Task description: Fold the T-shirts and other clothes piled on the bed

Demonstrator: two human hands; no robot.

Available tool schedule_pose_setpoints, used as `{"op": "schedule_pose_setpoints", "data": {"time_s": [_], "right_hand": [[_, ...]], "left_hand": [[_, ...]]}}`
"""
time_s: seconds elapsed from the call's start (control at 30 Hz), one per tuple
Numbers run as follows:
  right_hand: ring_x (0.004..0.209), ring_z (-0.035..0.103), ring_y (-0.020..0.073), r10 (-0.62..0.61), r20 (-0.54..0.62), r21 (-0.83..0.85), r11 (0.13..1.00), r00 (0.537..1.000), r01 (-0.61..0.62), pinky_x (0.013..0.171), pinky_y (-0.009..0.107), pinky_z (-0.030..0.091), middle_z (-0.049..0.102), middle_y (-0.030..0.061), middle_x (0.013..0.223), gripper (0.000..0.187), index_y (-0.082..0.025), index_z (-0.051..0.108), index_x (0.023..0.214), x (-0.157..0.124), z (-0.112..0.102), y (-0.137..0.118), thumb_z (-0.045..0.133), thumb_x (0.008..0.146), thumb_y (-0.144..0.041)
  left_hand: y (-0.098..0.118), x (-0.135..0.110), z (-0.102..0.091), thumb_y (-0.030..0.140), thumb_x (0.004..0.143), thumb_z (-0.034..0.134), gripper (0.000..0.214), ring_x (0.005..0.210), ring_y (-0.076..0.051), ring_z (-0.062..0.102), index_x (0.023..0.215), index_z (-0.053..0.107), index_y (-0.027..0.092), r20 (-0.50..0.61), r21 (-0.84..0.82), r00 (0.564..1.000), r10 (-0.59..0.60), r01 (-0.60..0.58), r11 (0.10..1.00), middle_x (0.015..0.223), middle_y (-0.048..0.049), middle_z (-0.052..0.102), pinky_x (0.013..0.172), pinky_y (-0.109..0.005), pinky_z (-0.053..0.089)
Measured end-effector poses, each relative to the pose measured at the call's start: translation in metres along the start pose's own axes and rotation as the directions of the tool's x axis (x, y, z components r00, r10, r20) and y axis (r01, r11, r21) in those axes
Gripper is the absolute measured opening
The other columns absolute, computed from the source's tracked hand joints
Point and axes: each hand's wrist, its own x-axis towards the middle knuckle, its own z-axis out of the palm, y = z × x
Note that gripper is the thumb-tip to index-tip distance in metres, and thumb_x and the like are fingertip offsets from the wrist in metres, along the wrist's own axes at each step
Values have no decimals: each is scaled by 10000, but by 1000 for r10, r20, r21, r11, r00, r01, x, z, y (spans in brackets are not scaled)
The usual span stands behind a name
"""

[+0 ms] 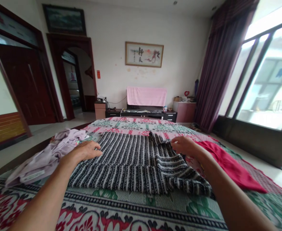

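Note:
A black, grey and white striped knit garment (128,154) lies spread in front of me, its right part folded over and bunched. My left hand (88,150) is over the garment's left edge, fingers apart, holding nothing. At the right side, my right hand (183,146) has its fingers curled together on the garment's folded edge; the fingertips are partly hidden. Beneath everything is a flower-patterned cover (121,205) in red, green and white.
A pale lilac garment (42,158) lies crumpled on the left, and a red cloth (232,165) on the right. Beyond the covered surface stand a low black cabinet (171,116) and an object under a pink cloth (147,95). Purple curtains (224,64) hang by the windows.

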Motion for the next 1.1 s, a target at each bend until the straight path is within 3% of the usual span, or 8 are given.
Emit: {"op": "schedule_pose_setpoints", "data": {"time_s": [0.13,0.33,0.5,0.57,0.63,0.7,0.9,1.1], "right_hand": [[956,612,210,-68,-137,-185,982,988,42,778,272,452,665,109,1028,458,-161,595,1192,30,20,-19,537,740,-124],[1235,430,347,-114,-86,-410,909,990,69,969,517,352,477,137,1343,572,-237,581,1214,66,48,-37,617,668,-71],[1008,597,275,0,-138,-216,976,990,-30,864,391,440,666,108,975,220,-188,693,873,93,49,-28,479,822,-193],[904,620,244,106,-258,106,991,960,-81,778,339,471,669,101,894,249,-173,678,840,102,40,-22,434,839,-224],[789,618,207,254,-305,505,860,918,-70,687,310,489,666,86,854,227,-178,656,865,108,28,-16,440,821,-232],[701,601,171,314,-276,696,717,908,-36,623,289,496,667,72,844,220,-197,628,927,109,18,-11,445,809,-231],[627,567,124,220,-163,833,553,962,14,596,253,484,657,39,777,145,-199,601,871,105,12,-4,513,757,-218],[649,544,109,22,-119,725,685,993,72,581,214,450,635,0,722,120,-187,625,793,100,22,-5,558,723,-259]], "left_hand": [[6,12,29,429,645,596,618,1116,-285,588,1230,627,229,36,128,999,-20,15,992,1229,-111,639,897,-337,455],[14,7,40,401,670,565,568,1132,-306,586,1212,644,248,102,180,994,-27,8,984,1225,-115,642,906,-376,466],[21,0,32,391,682,582,533,1143,-286,580,1195,652,266,90,193,996,-6,-12,981,1249,-92,631,940,-365,450],[23,-2,30,385,683,582,534,1146,-288,578,1200,650,267,102,201,995,-20,-1,980,1251,-90,630,946,-368,448],[26,-3,28,389,681,581,547,1152,-296,573,1209,645,264,112,208,993,-47,22,978,1252,-92,630,947,-373,448],[29,-3,26,399,676,578,570,1168,-301,562,1227,636,261,115,211,991,-64,38,977,1273,-95,617,951,-371,446],[29,-4,25,399,655,577,567,1141,-301,580,1204,650,277,112,209,991,-66,41,977,1246,-81,637,924,-364,460],[26,-2,27,415,666,547,564,1126,-309,585,1197,652,255,125,223,992,-35,6,975,1226,-106,643,904,-371,463]]}}
